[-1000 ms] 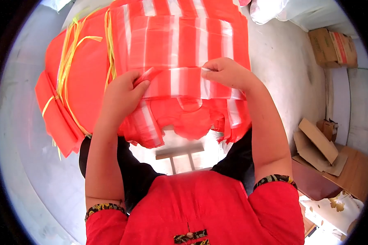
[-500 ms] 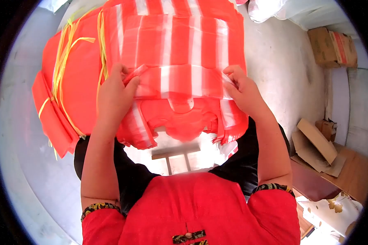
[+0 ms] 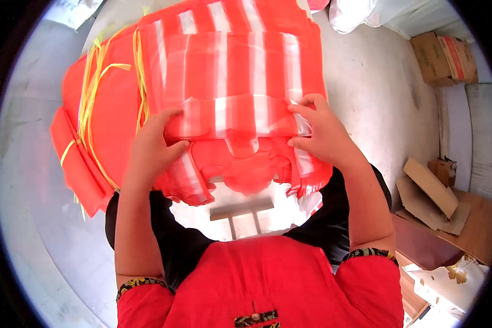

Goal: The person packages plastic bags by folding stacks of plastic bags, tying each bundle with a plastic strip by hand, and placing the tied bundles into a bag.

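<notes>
Two bare hands at work on a shiny stack of red plastic film sheets with whitish stripes, lying on a big heap right in front of the person's knees. Can't tell what's holding the heap up from where I'm standing. As I read it, partway done: there's a neat flat folded band across the near part, but the ragged cut-out lower ends hang loose below it, not tucked in or tied yet. Over on the left, a narrow red plastic bundle is already bound with thin yellow plastic strands.

Pose-wise, both forearms reach forward almost like mirror images. The left hand is at the band's left end, thumb and index spread wide. The right hand straddles the other end, thumb low, index high. Fingers look relaxed, nothing clenched; light contact at most, imo.
</notes>
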{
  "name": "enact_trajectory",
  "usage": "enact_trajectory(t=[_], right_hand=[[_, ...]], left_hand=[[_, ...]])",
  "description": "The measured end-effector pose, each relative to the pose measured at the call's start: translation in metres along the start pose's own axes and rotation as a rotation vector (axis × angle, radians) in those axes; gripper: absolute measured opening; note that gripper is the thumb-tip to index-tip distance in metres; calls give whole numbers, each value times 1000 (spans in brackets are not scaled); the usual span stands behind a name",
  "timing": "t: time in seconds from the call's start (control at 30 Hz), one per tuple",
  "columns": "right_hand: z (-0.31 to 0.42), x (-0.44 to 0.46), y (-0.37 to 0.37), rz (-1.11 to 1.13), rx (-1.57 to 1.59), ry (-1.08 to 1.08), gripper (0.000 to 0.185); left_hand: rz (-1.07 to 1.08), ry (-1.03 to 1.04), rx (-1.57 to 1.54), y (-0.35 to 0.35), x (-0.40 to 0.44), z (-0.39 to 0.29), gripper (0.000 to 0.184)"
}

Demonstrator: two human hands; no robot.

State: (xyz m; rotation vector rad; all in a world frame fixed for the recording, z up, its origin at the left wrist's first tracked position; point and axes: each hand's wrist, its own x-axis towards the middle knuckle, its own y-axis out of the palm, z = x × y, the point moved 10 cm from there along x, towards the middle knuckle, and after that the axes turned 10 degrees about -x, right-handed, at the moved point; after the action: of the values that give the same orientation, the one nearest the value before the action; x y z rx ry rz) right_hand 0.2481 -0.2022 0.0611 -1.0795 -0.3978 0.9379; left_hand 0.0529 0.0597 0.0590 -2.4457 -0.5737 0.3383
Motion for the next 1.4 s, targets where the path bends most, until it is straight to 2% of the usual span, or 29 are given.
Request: enact_trajectory(t=[0.03,0.13,0.23,0.33,0.43,0.53,0.57,0.63,0.7,0.73,0.8,0.83,0.93,1.03,1.13,1.23,1.33,1.4], right_hand=[[1,0,1,0,-26,10,57],[7,0,-2,-29,-145,-19,58],[13,1,-7,-80,-251,-78,58],[18,0,-15,-113,-320,-113,56],[22,-3,-22,-160,-308,-184,50],[26,-10,-38,-256,-297,-323,40],[26,-13,-44,-293,-298,-376,36],[-14,-2,-37,-178,92,-195,27],[-38,5,-24,-13,483,66,15],[-47,10,-18,-2,577,127,15],[-64,23,-3,19,763,245,14],[-59,26,-4,8,785,276,15],[-72,37,8,-70,802,263,32],[-78,39,11,-94,767,288,30],[-76,37,10,-106,723,345,17],[-77,35,8,-177,702,332,21],[-82,34,-2,-278,459,303,25],[-84,33,-5,-285,413,337,33]], left_hand=[[-10,40,43,1,-1,0,63],[-63,129,111,0,-2,-11,58],[-69,63,177,-1,-2,-15,54],[-94,178,225,-2,-2,-14,48],[-105,208,159,-6,-4,-12,45],[-135,481,119,-16,-12,-37,32],[-75,395,-52,-16,-8,-24,25],[44,211,-388,-12,-2,-1,11],[13,-54,-540,-10,1,21,5],[-3,-186,-613,-6,0,31,8],[-51,-162,-568,-5,9,31,12],[-76,-151,-544,-5,12,31,15],[-141,-166,-574,-2,19,34,17],[-179,-163,-455,-4,23,38,19],[-256,-112,-338,-6,26,37,24],[-302,-37,-204,-10,29,27,28],[-251,-88,-152,-7,34,30,31],[-218,-160,71,-8,37,29,32]])
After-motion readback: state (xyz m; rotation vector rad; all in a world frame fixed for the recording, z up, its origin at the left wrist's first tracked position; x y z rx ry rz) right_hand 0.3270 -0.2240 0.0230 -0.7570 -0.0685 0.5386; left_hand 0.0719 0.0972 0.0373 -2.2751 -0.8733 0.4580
